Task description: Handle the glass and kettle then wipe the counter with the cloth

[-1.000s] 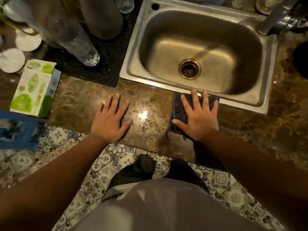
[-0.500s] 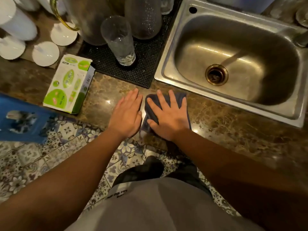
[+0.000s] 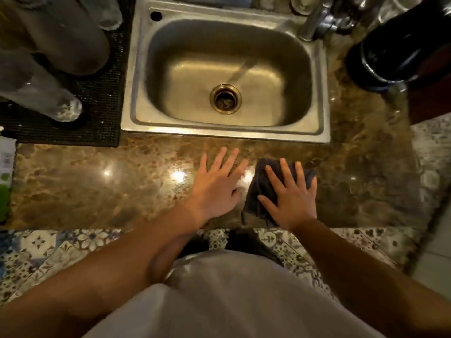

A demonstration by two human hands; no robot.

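Note:
My right hand (image 3: 291, 193) lies flat, fingers spread, pressing a dark blue cloth (image 3: 258, 189) onto the brown marble counter (image 3: 97, 181) just in front of the sink. My left hand (image 3: 216, 184) rests flat and empty on the counter right beside the cloth. A tall clear glass (image 3: 46, 93) stands on the black mat (image 3: 102, 93) at the left. A black kettle-like vessel (image 3: 400, 42) stands at the far right, beyond the counter's corner.
The steel sink (image 3: 224, 132) fills the middle, its tap (image 3: 314, 23) at the back right. Large upturned vessels (image 3: 70, 35) crowd the mat. A green and white box (image 3: 6, 181) shows at the left edge. Patterned floor tiles lie below the counter's front edge.
Both hands and the cloth have slid right along the counter, from in front of the mat to in front of the sink. The view has swung right too.

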